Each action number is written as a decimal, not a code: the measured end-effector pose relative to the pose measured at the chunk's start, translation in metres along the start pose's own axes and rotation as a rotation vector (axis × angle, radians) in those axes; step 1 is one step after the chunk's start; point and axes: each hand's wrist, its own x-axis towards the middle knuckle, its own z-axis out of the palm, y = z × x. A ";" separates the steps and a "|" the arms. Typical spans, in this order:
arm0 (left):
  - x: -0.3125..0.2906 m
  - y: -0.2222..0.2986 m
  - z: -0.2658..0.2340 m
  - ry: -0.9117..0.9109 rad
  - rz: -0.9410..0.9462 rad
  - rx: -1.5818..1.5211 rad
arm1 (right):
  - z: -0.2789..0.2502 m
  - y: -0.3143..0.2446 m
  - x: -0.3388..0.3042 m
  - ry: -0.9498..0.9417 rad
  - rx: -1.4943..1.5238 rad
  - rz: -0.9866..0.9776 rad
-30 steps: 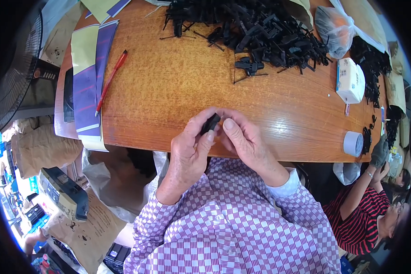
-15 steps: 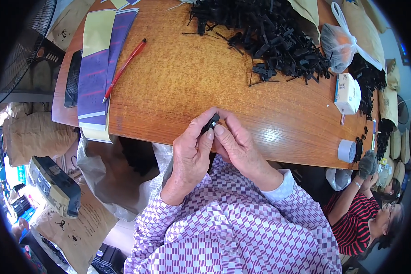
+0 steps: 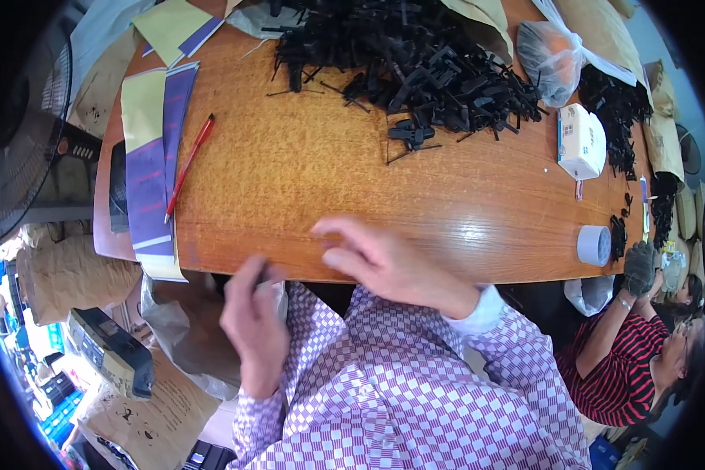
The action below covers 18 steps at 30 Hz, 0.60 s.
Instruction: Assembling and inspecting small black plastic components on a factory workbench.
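Observation:
My left hand (image 3: 254,325) is low at the table's front edge, beside an open sack with a white plastic lining (image 3: 176,321). Motion smears its fingers; a small dark blur shows at the fingertips, too unclear to name. Over the front of the wooden table (image 3: 290,172), my right hand (image 3: 376,262) has its thumb and fingers apart and holds nothing. A heap of small black plastic parts (image 3: 446,78) lies at the far side, with a few strays at its near edge.
Purple-and-yellow paper sheets (image 3: 145,164) and a red pen (image 3: 189,168) lie at left. On the right are a tissue pack (image 3: 580,145), a tape roll (image 3: 594,244) and a tied plastic bag (image 3: 552,66). A co-worker's gloved hand (image 3: 641,268) is at the right end.
My hands have parted. The left moved down and left toward the lined sack; the right stayed over the table edge and opened. The small black part no longer shows clearly between them.

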 end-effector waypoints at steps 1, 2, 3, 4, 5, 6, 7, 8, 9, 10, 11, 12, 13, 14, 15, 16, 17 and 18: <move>-0.003 -0.008 -0.012 0.112 -0.019 -0.054 | -0.015 -0.002 -0.005 0.095 -0.412 -0.060; -0.002 -0.017 -0.025 0.161 -0.036 0.010 | -0.034 0.005 -0.008 0.242 -0.533 -0.083; -0.005 -0.029 -0.040 0.177 -0.104 0.103 | -0.051 0.012 -0.009 0.385 -0.647 -0.105; -0.005 -0.046 -0.053 0.135 -0.018 0.229 | -0.067 0.014 -0.009 0.477 -0.735 -0.119; 0.001 -0.049 -0.057 0.088 0.069 0.353 | -0.078 0.017 -0.007 0.572 -0.822 -0.128; 0.002 -0.048 -0.057 0.084 0.077 0.362 | -0.084 0.018 -0.001 0.579 -0.812 -0.127; 0.004 -0.045 -0.055 0.093 0.200 0.599 | -0.089 0.017 0.006 0.599 -0.921 -0.177; 0.009 -0.039 -0.052 0.105 0.324 0.836 | -0.094 0.017 0.013 0.618 -1.029 -0.230; 0.013 -0.031 -0.047 0.106 0.332 0.843 | -0.098 0.021 0.018 0.625 -1.022 -0.233; 0.015 -0.022 -0.039 0.126 0.275 0.683 | -0.103 0.026 0.021 0.599 -1.090 -0.214; 0.019 -0.015 -0.031 0.145 0.218 0.521 | -0.106 0.029 0.022 0.572 -1.160 -0.194; 0.023 -0.014 -0.024 0.110 0.155 0.318 | -0.105 0.028 0.023 0.565 -1.150 -0.209; 0.025 -0.006 -0.015 0.028 0.005 0.126 | -0.105 0.025 0.020 0.564 -1.089 -0.240; 0.029 0.008 -0.003 -0.056 -0.145 -0.072 | -0.104 0.025 0.017 0.562 -1.032 -0.265; 0.036 0.027 0.009 -0.160 -0.245 -0.202 | -0.103 0.023 0.013 0.559 -1.028 -0.268; 0.043 0.039 0.019 -0.260 -0.346 -0.339 | -0.100 0.019 0.010 0.516 -0.963 -0.325; 0.051 0.043 0.032 -0.352 -0.396 -0.398 | -0.096 0.019 0.007 0.475 -0.888 -0.381; 0.058 0.044 0.044 -0.450 -0.443 -0.462 | -0.093 0.021 0.005 0.474 -0.887 -0.382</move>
